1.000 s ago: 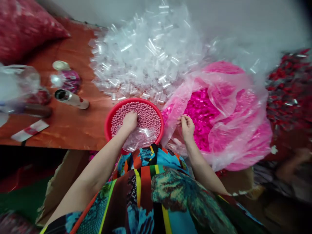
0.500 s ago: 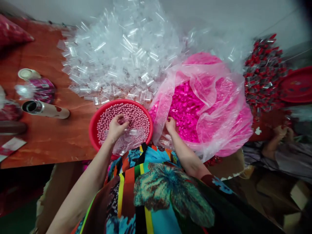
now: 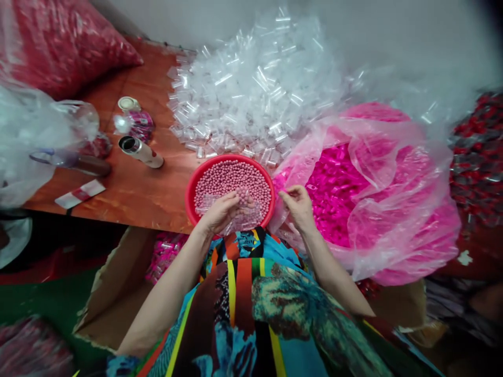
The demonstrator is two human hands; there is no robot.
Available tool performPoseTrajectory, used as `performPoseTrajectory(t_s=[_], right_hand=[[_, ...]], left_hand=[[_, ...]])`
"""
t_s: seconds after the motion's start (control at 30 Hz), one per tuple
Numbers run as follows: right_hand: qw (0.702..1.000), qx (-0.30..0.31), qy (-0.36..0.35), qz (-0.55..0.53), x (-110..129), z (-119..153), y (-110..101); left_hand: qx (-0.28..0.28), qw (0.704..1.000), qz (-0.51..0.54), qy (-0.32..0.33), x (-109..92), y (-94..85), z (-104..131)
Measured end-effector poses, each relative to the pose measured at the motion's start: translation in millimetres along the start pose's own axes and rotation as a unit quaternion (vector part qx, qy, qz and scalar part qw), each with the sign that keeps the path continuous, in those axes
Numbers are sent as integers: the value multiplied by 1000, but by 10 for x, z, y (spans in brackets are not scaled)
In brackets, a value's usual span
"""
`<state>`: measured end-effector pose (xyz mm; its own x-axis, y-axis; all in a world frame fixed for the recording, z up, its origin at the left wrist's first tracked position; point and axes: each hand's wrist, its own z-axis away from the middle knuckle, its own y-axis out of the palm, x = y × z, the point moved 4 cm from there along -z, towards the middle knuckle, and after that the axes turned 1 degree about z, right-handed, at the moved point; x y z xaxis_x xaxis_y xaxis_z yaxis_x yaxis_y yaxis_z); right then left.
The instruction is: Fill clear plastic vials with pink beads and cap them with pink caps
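Note:
A red basin [image 3: 191, 184] full of small pink balls [image 3: 231, 178] sits at the table's near edge. My left hand [image 3: 220, 212] rests over its near side, fingers curled around a small clear tube [image 3: 244, 197], above a cluster of clear tubes in the basin. My right hand [image 3: 299, 206] hovers just right of the basin, at the mouth of a big clear bag of bright pink caps [image 3: 334, 188]. Its fingers are pinched together on something too small to make out. Behind the basin lies a large heap of clear plastic tubes [image 3: 251, 94].
On the wooden table [image 3: 133, 193] at left lie a grey cylinder [image 3: 140, 152], a small jar [image 3: 133, 118], scissors [image 3: 70, 159] and a clear bag [image 3: 31, 136]. A red filled sack [image 3: 58, 42] sits far left. Red-and-silver items [image 3: 477, 157] pile up at right. A cardboard box [image 3: 118, 293] stands below.
My left hand has drawn back from the pink balls to the basin's near side and now holds a clear tube. My right hand has lifted out of the pink bag toward the basin.

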<state>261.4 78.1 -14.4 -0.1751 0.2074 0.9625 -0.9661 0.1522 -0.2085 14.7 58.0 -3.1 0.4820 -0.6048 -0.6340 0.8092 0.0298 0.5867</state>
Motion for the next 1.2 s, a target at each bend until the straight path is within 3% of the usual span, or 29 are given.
performPoseTrajectory(t_s=[0.13, 0.3, 0.47, 0.6, 0.7, 0.77, 0.87, 1.1, 1.2], right_hand=[[990, 123, 13, -74, 320, 21, 642], [976, 206, -68, -17, 474, 101, 963], [944, 252, -202, 71, 510, 170, 1001], [910, 230, -293, 181, 545, 161, 986], [929, 202, -263, 164, 529, 153, 981], [946, 216, -214, 112, 496, 177, 1010], [947, 251, -178, 93, 461, 234, 1069], [909, 276, -254, 182, 492, 232, 1047], [923, 231, -242, 190, 471, 186, 1009]], left_hand=[[18, 999, 25, -15, -14, 52, 114], [-4, 1000, 5, -10, -14, -10, 233], [-37, 999, 27, -5, 46, -138, 282], [-45, 998, 52, 5, 96, -205, 298], [-51, 997, 49, 5, 115, -228, 313], [-52, 998, 45, 5, 122, -235, 320], [-57, 997, 50, -5, 150, -244, 320], [-55, 996, 69, -18, 231, -261, 278], [-52, 996, 73, -9, 229, -260, 275]])
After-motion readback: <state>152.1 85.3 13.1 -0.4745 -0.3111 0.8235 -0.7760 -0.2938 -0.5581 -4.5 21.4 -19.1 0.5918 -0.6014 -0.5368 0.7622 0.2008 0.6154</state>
